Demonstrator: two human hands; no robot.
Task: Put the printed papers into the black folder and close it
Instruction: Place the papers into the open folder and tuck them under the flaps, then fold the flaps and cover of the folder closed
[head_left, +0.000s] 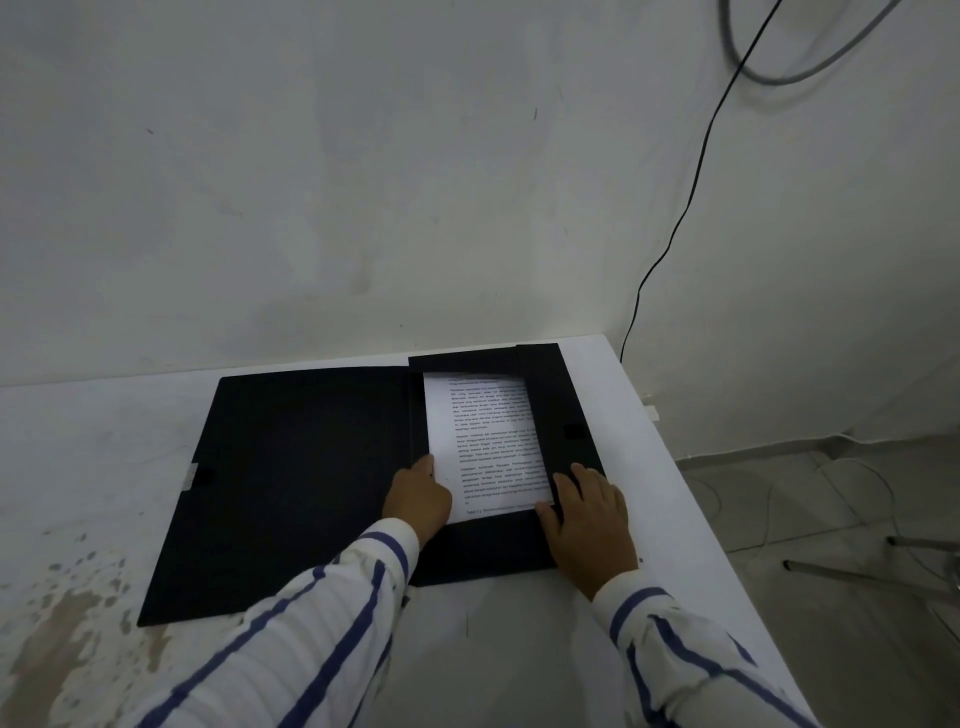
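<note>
The black folder (291, 478) lies open on the white table, its cover spread flat to the left. The printed papers (483, 441) sit in its right half, framed by black flaps folded over the top, right and bottom edges. My left hand (418, 501) rests on the papers' lower left corner, fingers curled against the sheet. My right hand (589, 519) lies flat on the lower right corner of the folder, pressing down where the right flap and bottom flap meet.
The white table (519, 649) is stained at the front left (62, 623). Its right edge drops to a tiled floor (831, 519) with metal legs (872, 571). A wall stands right behind the folder. A black cable (675, 223) hangs down the wall at right.
</note>
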